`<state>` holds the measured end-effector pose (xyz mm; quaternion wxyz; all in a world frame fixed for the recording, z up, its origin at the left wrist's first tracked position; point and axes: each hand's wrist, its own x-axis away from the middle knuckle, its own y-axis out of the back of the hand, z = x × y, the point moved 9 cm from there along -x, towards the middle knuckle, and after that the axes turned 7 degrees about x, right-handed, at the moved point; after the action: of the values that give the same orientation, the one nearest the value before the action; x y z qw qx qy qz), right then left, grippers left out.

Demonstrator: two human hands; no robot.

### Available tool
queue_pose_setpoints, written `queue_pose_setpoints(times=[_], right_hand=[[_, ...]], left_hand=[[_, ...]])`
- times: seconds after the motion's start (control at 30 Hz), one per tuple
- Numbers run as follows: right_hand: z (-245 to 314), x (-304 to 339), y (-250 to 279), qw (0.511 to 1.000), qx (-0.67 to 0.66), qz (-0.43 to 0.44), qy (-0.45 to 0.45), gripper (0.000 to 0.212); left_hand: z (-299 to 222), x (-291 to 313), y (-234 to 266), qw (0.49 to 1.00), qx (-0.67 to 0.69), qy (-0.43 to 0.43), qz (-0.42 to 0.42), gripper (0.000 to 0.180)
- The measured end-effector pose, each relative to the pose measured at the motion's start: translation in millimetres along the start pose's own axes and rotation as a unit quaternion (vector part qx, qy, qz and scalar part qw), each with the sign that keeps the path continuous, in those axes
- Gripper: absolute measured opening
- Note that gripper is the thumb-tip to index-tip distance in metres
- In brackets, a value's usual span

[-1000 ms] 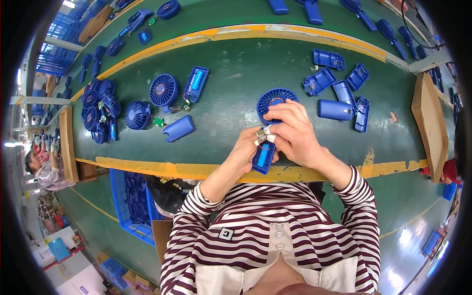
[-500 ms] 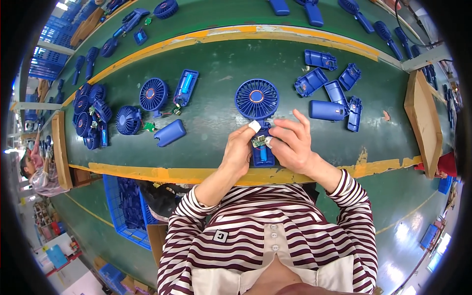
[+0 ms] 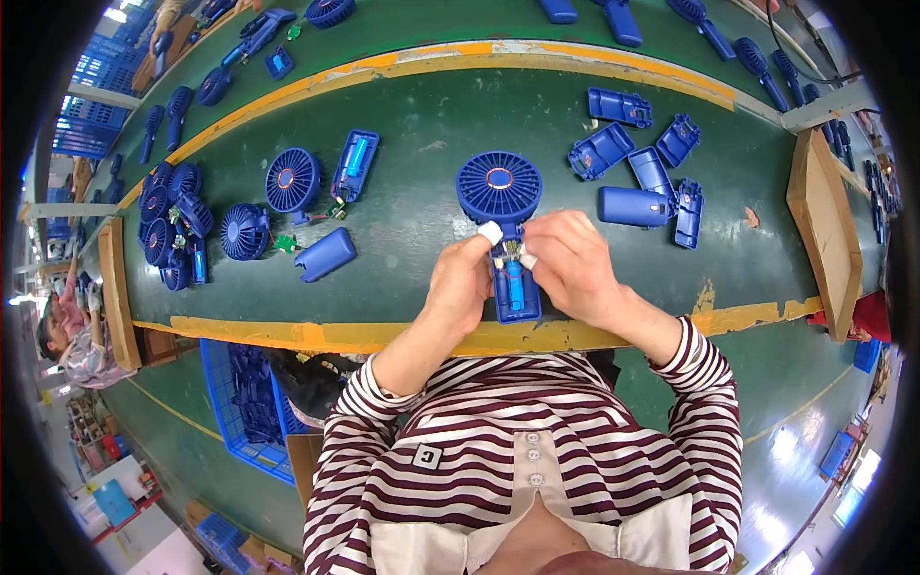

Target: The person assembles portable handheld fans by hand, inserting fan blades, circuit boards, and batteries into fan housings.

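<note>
A blue handheld fan [image 3: 498, 186] lies in front of me on the green bench, its round grille away from me. Its opened handle [image 3: 518, 312] points toward me and shows a light blue battery cell [image 3: 516, 284] with thin wires. A small green circuit board [image 3: 506, 251] sits by the neck, partly covered by my fingers. My left hand [image 3: 458, 283] grips the handle's left side, its white-wrapped thumb at the neck. My right hand [image 3: 577, 265] is closed in a pinch over the board's right edge, a white wrap on its thumb. What its fingertips hold is hidden.
At right lie several blue handle shells [image 3: 634, 206]. To the left are loose fan heads [image 3: 292, 179], a shell with a battery [image 3: 355, 165], a handle cover [image 3: 326, 254] and a pile of fans [image 3: 172, 225]. Wooden boards [image 3: 826, 235] stand at the bench ends.
My right hand's spread fingers have drawn together into a pinch and moved to the fan's neck. The circuit board has shifted slightly up toward the neck, uncovering more of the battery cell.
</note>
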<state>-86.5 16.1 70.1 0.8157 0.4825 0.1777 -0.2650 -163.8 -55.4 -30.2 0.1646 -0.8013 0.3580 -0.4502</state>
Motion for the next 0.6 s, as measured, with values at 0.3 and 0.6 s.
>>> queue_pose_setpoints(times=[0.3,0.6], right_hand=[[-10.7,-15.8,1.8,0.995,-0.085,0.037,-0.041,0.015],[-11.1,-12.9,-4.5,0.993,-0.09,0.065,-0.046,0.017]], left_hand=[[-6.8,-1.3,-5.9,0.999,0.02,0.01,0.031,0.028],[-6.4,-0.2,-5.0,0.999,0.023,0.006,0.031,0.027]])
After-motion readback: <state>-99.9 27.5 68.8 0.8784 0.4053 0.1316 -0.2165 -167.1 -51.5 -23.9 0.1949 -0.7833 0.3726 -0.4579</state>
